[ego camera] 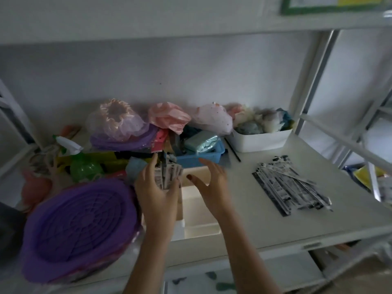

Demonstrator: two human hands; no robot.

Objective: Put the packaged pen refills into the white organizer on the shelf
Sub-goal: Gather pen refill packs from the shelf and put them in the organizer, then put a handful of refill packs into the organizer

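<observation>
A white organizer (199, 221) sits at the front middle of the shelf, its compartments open to the top. My left hand (156, 188) grips a fanned bundle of packaged pen refills (168, 174), black-and-white strips, over the organizer's left part. My right hand (209, 183) hovers just right of that bundle above the organizer, fingers spread and holding nothing. A loose pile of more packaged refills (286, 184) lies on the shelf to the right.
A stack of purple round baskets (78, 225) fills the front left. Behind the organizer stand a blue tray (203, 157) of clutter, a green spray bottle (82, 164) and a white bin (259, 142) of soft items. Bagged fabric lines the back wall. Shelf posts rise at the right.
</observation>
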